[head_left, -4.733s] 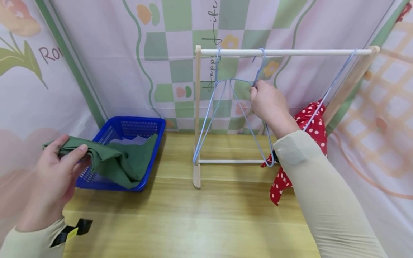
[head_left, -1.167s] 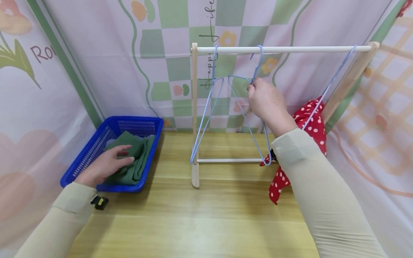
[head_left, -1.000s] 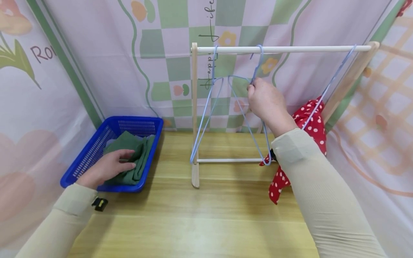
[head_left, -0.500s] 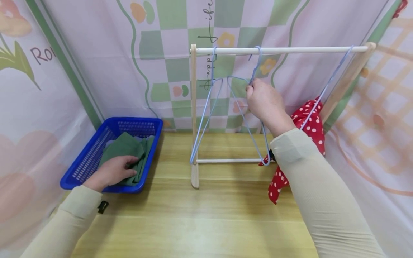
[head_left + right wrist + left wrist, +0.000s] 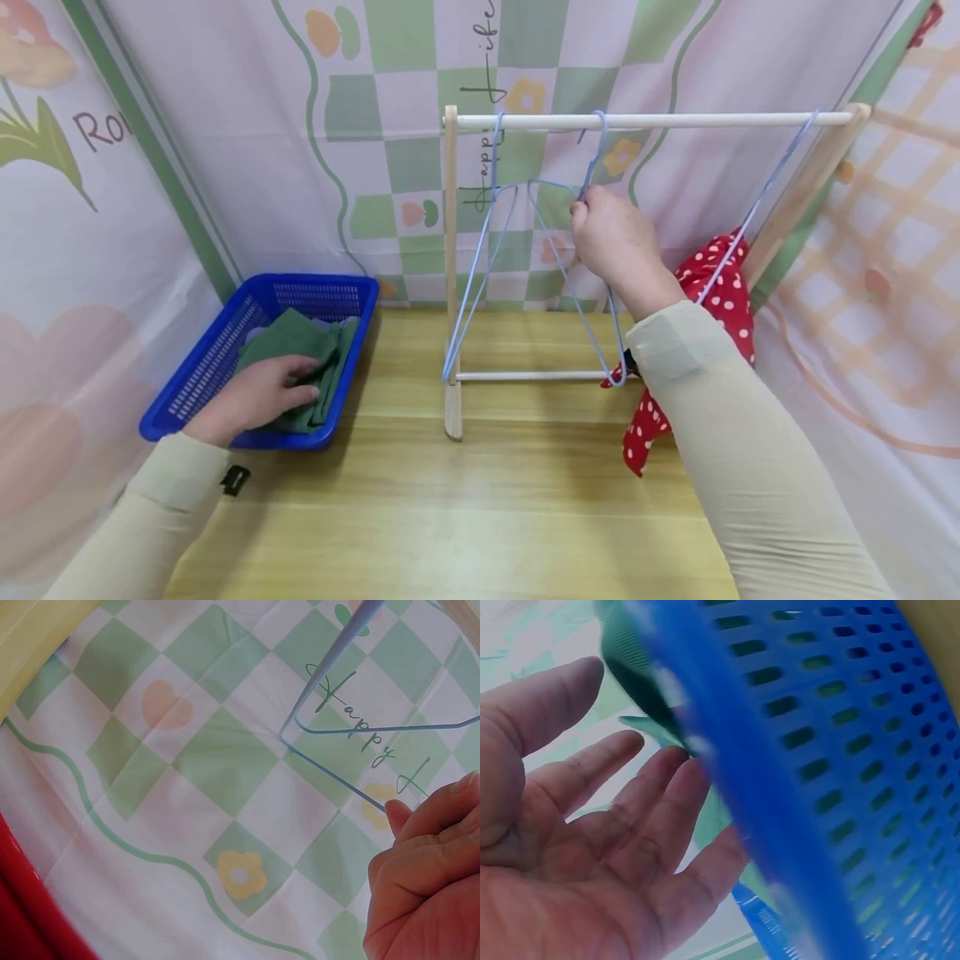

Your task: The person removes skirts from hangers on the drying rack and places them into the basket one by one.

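Note:
My left hand (image 5: 258, 396) reaches over the blue basket (image 5: 202, 375), just above or on a folded green cloth (image 5: 292, 333). In the left wrist view its fingers are spread and loosely bent beside the basket's wall (image 5: 780, 787), with no cloth pinched; the green cloth (image 5: 626, 656) shows past the rim. My right hand (image 5: 618, 237) grips a light blue wire hanger (image 5: 573, 283) just under its hook, which sits over the rack's top rod. The right wrist view has this hand (image 5: 427, 877) curled at one end of the hanger wire (image 5: 337, 776).
The rack's white rod (image 5: 675, 121) also bears a second blue hanger (image 5: 468, 308) on the left. Far right, another hanger (image 5: 772, 187) carries red polka-dot fabric (image 5: 731, 308). A purplish cloth lies partly under the green one. Everything stands on a wood-grain table (image 5: 465, 508), with patterned curtains around.
In the oldest frame my left hand held the green cloth up; the cloth now lies in the basket, released. Since then the left hand has shifted slightly over it. My right hand keeps its grip.

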`<state>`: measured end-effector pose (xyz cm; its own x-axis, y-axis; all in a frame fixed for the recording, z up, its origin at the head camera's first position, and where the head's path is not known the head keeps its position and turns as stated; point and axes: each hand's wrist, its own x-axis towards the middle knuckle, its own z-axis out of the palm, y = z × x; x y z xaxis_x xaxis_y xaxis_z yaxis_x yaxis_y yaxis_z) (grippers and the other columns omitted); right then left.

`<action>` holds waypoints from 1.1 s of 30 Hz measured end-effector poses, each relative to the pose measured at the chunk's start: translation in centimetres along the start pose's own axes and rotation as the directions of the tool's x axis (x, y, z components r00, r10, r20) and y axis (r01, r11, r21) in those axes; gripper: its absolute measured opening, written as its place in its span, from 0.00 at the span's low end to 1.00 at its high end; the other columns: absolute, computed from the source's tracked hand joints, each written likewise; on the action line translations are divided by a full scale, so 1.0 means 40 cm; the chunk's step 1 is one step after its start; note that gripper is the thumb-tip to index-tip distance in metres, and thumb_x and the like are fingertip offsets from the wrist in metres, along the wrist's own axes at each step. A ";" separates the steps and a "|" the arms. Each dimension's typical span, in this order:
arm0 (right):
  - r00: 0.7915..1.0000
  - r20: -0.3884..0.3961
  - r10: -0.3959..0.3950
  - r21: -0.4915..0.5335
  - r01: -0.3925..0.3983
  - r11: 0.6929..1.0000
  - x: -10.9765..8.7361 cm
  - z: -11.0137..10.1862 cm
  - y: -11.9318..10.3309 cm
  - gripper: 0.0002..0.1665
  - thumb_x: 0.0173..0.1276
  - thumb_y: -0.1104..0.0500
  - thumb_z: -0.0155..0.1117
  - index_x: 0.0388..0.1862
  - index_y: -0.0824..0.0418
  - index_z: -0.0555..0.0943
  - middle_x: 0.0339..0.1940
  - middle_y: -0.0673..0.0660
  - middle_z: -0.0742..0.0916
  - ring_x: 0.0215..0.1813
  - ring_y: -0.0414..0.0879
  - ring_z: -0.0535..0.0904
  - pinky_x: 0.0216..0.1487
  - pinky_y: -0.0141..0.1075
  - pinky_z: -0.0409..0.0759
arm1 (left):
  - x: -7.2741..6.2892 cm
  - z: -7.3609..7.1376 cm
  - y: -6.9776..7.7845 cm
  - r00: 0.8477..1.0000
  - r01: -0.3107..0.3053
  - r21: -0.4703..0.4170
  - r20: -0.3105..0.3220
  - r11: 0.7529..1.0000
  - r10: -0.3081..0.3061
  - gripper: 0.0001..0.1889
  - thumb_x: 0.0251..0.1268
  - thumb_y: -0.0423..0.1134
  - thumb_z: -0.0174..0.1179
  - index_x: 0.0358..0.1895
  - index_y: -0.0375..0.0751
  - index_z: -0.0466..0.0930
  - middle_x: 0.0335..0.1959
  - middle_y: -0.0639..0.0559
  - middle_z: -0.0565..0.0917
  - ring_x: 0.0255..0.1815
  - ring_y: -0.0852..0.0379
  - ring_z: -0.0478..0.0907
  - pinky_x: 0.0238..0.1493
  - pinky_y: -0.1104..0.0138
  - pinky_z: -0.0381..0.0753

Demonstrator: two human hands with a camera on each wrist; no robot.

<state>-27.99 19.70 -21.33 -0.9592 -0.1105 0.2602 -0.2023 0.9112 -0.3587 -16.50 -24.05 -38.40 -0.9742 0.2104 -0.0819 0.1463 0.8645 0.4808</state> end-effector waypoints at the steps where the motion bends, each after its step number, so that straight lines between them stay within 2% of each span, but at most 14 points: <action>1: 1.000 -0.001 0.000 0.000 0.000 1.000 0.000 0.000 0.000 0.28 0.85 0.49 0.36 0.61 0.66 0.77 0.48 0.68 0.86 0.52 0.65 0.82 0.57 0.63 0.77 | -0.001 -0.004 0.003 1.000 0.006 -0.008 -0.005 1.000 -0.006 0.29 0.77 0.45 0.62 0.72 0.29 0.72 0.64 0.28 0.80 0.63 0.29 0.78 0.60 0.40 0.80; 7: 1.000 0.000 0.000 0.001 0.000 1.000 -0.003 0.000 -0.001 0.29 0.85 0.49 0.35 0.61 0.67 0.77 0.47 0.68 0.86 0.50 0.65 0.82 0.56 0.63 0.77 | -0.007 -0.029 0.032 0.997 0.029 -0.066 -0.062 0.997 -0.033 0.30 0.80 0.48 0.58 0.75 0.33 0.69 0.70 0.31 0.76 0.65 0.32 0.78 0.61 0.41 0.80; 11: 1.000 -0.005 -0.003 -0.003 0.003 1.000 -0.003 0.000 -0.001 0.28 0.85 0.49 0.36 0.60 0.67 0.77 0.47 0.68 0.86 0.51 0.66 0.82 0.57 0.64 0.77 | -0.007 -0.039 0.053 0.990 0.007 -0.094 -0.136 0.996 -0.019 0.30 0.81 0.50 0.57 0.76 0.34 0.68 0.70 0.32 0.76 0.65 0.33 0.79 0.63 0.41 0.80; 18: 1.000 -0.016 -0.002 -0.004 0.002 1.000 -0.004 0.000 -0.001 0.28 0.85 0.49 0.36 0.59 0.67 0.77 0.47 0.68 0.86 0.51 0.66 0.82 0.56 0.64 0.77 | 0.002 -0.050 0.093 0.966 -0.039 -0.183 -0.258 0.982 -0.010 0.32 0.81 0.51 0.56 0.79 0.39 0.64 0.71 0.34 0.75 0.64 0.35 0.79 0.63 0.41 0.80; 25: 1.000 -0.019 0.000 -0.004 0.000 1.000 -0.003 0.001 0.001 0.27 0.85 0.49 0.36 0.58 0.66 0.77 0.47 0.68 0.86 0.52 0.67 0.82 0.57 0.64 0.76 | 0.024 -0.053 0.135 0.933 -0.091 -0.244 -0.360 0.965 -0.003 0.32 0.79 0.49 0.59 0.79 0.42 0.65 0.71 0.38 0.77 0.64 0.37 0.81 0.64 0.42 0.79; 29: 1.000 -0.020 0.001 -0.003 -0.001 1.000 -0.003 0.001 0.001 0.28 0.85 0.49 0.36 0.58 0.66 0.77 0.46 0.68 0.86 0.52 0.67 0.82 0.56 0.64 0.76 | 0.042 -0.049 0.154 0.919 -0.125 -0.257 -0.395 0.958 0.014 0.32 0.79 0.49 0.59 0.80 0.43 0.65 0.71 0.39 0.78 0.63 0.39 0.81 0.62 0.43 0.81; 33: 1.000 -0.017 0.002 0.000 -0.002 1.000 -0.003 0.001 0.000 0.28 0.85 0.49 0.35 0.58 0.66 0.77 0.47 0.68 0.86 0.51 0.66 0.82 0.57 0.64 0.76 | 0.060 -0.044 0.169 0.913 -0.160 -0.283 -0.406 0.946 0.033 0.33 0.80 0.49 0.59 0.80 0.42 0.64 0.72 0.38 0.77 0.63 0.38 0.81 0.63 0.43 0.81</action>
<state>-27.86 19.69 -21.40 -0.9560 -0.1020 0.2751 -0.2006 0.9114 -0.3592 -18.16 -18.51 -33.81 -0.9548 0.0353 0.2952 0.2452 0.6546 0.7151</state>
